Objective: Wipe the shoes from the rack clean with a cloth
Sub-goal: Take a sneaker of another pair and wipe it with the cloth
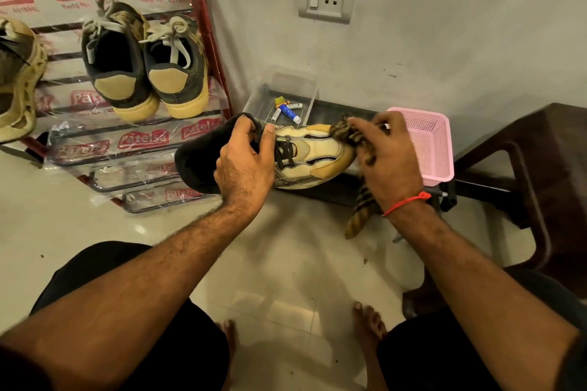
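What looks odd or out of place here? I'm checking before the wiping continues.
The shoe rack still wears its torn, crumpled plastic wrap. Small tubes lie loose in a clear box on the floor. Shoe and cloth look fine.

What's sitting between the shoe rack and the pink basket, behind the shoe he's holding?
In the head view, a clear plastic tray sits between the rack and the pink basket, holding a few small tubes.

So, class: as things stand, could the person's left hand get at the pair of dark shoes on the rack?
Probably not straight away. The path from the left hand to the pair of dark shoes on the rack looks open, but that hand grips the cream shoe that the right hand wipes with the cloth.
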Demonstrator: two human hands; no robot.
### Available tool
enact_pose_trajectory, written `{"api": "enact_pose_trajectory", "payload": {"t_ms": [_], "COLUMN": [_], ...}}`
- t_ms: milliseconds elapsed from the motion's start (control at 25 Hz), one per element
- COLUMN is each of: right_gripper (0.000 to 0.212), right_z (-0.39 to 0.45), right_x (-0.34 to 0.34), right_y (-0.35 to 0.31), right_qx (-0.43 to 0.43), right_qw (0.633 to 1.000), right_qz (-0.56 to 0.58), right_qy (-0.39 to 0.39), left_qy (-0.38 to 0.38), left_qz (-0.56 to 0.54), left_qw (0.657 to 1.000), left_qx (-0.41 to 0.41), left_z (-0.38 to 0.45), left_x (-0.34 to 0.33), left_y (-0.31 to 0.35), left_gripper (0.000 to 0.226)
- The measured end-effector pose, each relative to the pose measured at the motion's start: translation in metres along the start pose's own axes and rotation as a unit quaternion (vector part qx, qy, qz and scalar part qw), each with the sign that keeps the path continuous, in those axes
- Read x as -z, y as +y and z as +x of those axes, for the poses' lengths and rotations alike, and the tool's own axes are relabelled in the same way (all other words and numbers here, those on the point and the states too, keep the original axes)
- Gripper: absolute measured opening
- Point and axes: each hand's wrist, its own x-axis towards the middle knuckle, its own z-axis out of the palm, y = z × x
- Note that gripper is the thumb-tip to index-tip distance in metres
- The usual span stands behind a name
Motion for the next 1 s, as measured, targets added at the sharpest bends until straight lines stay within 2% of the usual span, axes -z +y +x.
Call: {"api": "enact_pose_trajectory", "payload": {"t_ms": [40, 80, 160, 240, 320, 400, 440, 600, 720, 840, 920, 1000], "right_gripper": [0.047, 0.047, 0.047, 0.048, 0.057, 0.056, 0.053, 0.05, 0.053, 0.053, 0.043, 0.04], "right_z": [-0.001, -0.004, -0.018, -0.023, -0.007, 0.004, 0.004, 0.002, -0.009, -0.019, -0.006, 0.008], "right_x": [0.001, -0.002, -0.016, -0.02, -0.01, 0.0, 0.001, -0.002, -0.006, -0.015, -0.009, 0.002], "right_y": [0.002, -0.006, -0.04, -0.046, -0.019, 0.003, 0.004, -0.02, -0.041, -0.053, -0.032, -0.003], "right_qx": [-0.03, -0.024, 0.062, 0.14, 0.083, -0.028, -0.052, 0.0, 0.057, 0.092, 0.041, -0.079], "right_qw": [0.999, 0.999, 0.998, 0.988, 0.993, 0.999, 0.998, 1.0, 0.998, 0.99, 0.991, 0.991], "right_qz": [0.01, 0.018, 0.016, -0.03, -0.06, -0.035, -0.019, -0.004, -0.014, -0.076, -0.105, -0.078], "right_qy": [0.012, 0.014, -0.019, -0.062, -0.051, -0.024, -0.008, 0.015, -0.027, -0.076, -0.076, -0.079], "left_qy": [-0.002, -0.006, -0.011, -0.008, -0.002, 0.003, 0.001, 0.005, -0.013, -0.026, -0.038, -0.035], "left_qz": [0.004, 0.0, -0.016, -0.042, -0.051, -0.042, -0.043, -0.044, -0.011, 0.011, -0.005, 0.009], "left_qw": [1.0, 1.0, 0.999, 0.998, 0.998, 0.998, 0.998, 0.997, 1.0, 0.998, 0.997, 0.994], "left_qx": [0.004, 0.01, 0.025, 0.035, 0.045, 0.048, 0.049, 0.071, 0.014, -0.048, -0.073, -0.104], "left_z": [0.0, -0.001, -0.002, -0.001, 0.003, 0.003, 0.003, 0.001, -0.011, -0.021, -0.024, -0.024], "left_x": [0.0, -0.001, -0.003, -0.005, -0.004, -0.002, -0.002, -0.003, -0.005, -0.008, -0.009, -0.007], "left_y": [-0.001, -0.002, -0.003, -0.002, -0.003, -0.006, -0.006, -0.005, 0.0, 0.002, 0.003, 0.005], "left_gripper": [0.029, 0.03, 0.032, 0.033, 0.032, 0.031, 0.032, 0.031, 0.031, 0.029, 0.028, 0.029]}}
